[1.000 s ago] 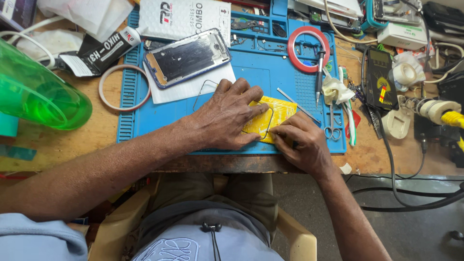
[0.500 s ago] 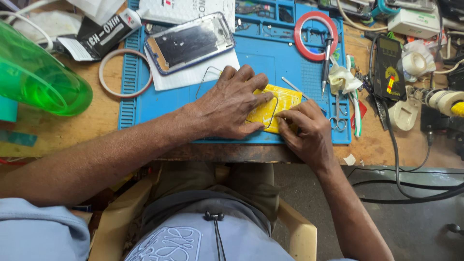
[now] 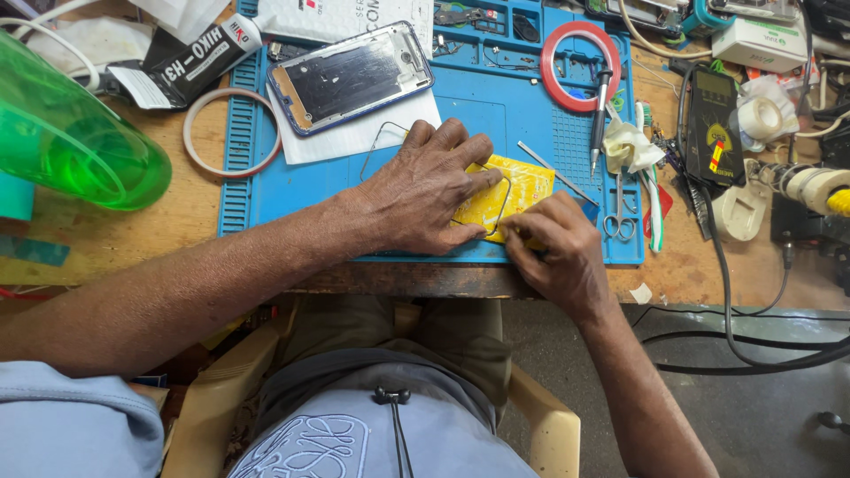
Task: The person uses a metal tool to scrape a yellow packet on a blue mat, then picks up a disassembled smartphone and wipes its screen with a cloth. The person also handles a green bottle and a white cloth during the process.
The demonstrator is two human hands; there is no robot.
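Both hands barely shifted since half a second ago; same hold on yellow sheet, view slightly nearer.
Left hand flat, fingers spread, pressing yellow sheet onto blue mat near front edge of worktop; right hand curled, fingertips pinched at sheet's lower right edge; thin wire frame lies across sheet; phone on white paper behind; green bottle far left.

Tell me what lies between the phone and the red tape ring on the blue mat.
In the head view, between the phone and the red tape ring lies only the blue mat, its moulded tray pockets holding small dark parts.
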